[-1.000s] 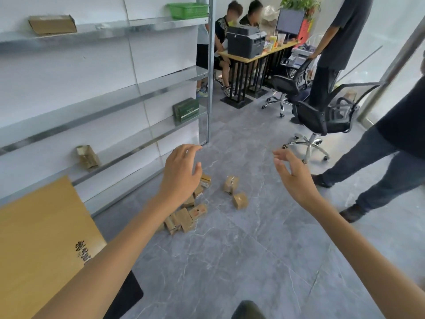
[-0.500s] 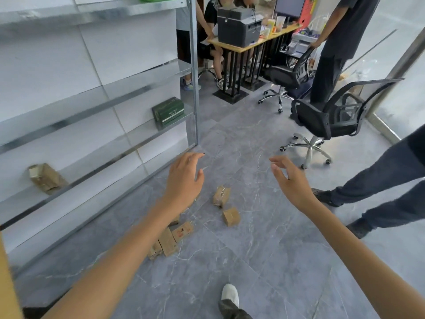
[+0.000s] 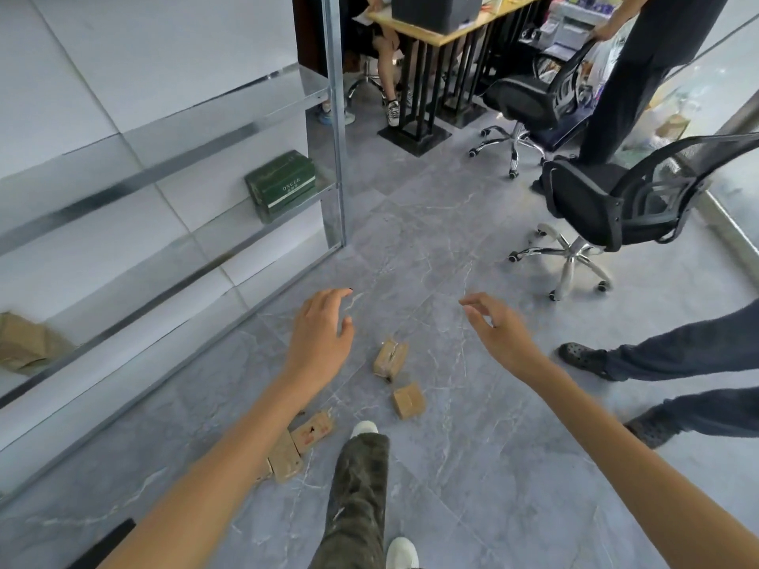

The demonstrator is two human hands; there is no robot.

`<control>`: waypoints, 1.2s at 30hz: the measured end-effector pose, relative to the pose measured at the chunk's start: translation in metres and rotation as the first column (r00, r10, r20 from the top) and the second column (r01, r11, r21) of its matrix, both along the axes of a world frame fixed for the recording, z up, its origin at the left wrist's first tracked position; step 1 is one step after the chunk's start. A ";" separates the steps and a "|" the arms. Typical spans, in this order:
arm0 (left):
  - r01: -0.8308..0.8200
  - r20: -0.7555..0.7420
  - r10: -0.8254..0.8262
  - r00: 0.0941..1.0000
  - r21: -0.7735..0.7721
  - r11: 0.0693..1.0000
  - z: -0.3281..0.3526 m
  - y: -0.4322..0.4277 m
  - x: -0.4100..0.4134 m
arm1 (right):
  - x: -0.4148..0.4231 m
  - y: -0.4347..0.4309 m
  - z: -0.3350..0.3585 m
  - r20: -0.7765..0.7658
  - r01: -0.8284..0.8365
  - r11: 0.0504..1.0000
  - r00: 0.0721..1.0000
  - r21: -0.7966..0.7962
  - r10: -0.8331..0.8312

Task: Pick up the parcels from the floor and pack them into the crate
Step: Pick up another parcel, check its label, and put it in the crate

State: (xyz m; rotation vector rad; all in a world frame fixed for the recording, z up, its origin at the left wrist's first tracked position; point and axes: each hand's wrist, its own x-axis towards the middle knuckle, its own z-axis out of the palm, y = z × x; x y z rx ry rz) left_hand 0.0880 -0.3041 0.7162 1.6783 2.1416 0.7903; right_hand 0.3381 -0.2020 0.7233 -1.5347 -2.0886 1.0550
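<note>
Head: left hand (image 3: 318, 342), right hand (image 3: 499, 334), fingers spread, empty

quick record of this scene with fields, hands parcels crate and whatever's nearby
left hand: open, holds nothing, over the floor
right hand: open, holds nothing
loose parcels: far parcel and near parcel, apart, on the floor
parcel cluster: partly hidden by the left forearm
crate: not in view
nearby: green box on a shelf, office chair
</note>
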 end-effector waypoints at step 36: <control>0.138 0.481 0.875 -0.052 -0.864 0.484 -0.807 0.302 -0.005 | -0.139 0.297 -0.819 0.361 0.047 0.822 0.912 -0.568 0.198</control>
